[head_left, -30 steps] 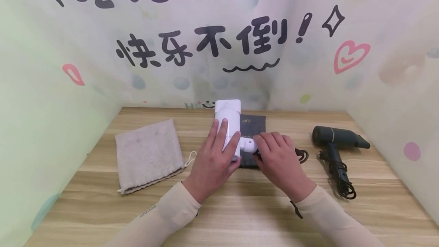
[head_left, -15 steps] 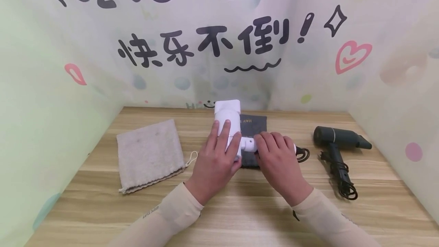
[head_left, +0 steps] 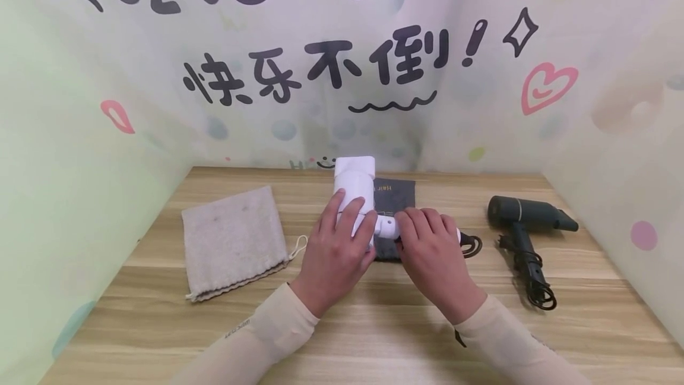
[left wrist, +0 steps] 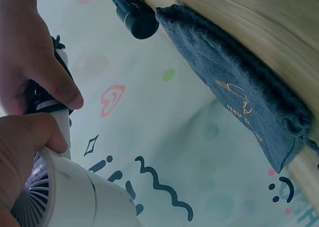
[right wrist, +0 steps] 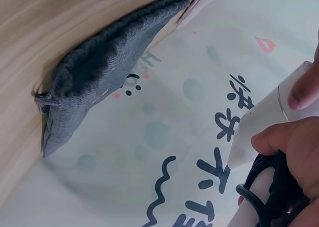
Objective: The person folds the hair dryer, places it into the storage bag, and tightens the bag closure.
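Note:
Both hands hold a white hair dryer (head_left: 355, 188) above a dark drawstring pouch (head_left: 395, 195). My left hand (head_left: 336, 251) grips the rear of the barrel, fingers spread over its top and thumb on the near side. The round air-intake grille (left wrist: 32, 199) shows beside that thumb in the left wrist view. My right hand (head_left: 435, 254) grips the handle, with the black cord (right wrist: 279, 182) wound round it. Seen from the right wrist, the pouch (right wrist: 99, 70) lies apart from the dryer, its gathered mouth facing the person.
A folded grey-beige drawstring pouch (head_left: 232, 242) lies at the left of the wooden table (head_left: 385, 337). On the right rests a dark hair dryer (head_left: 526, 212) with its cord wrapped round the handle. A printed cloth wall (head_left: 299, 129) closes off the back.
My left hand's fingers have shifted slightly back along the barrel toward the person. The dryer and my right hand stay almost in place.

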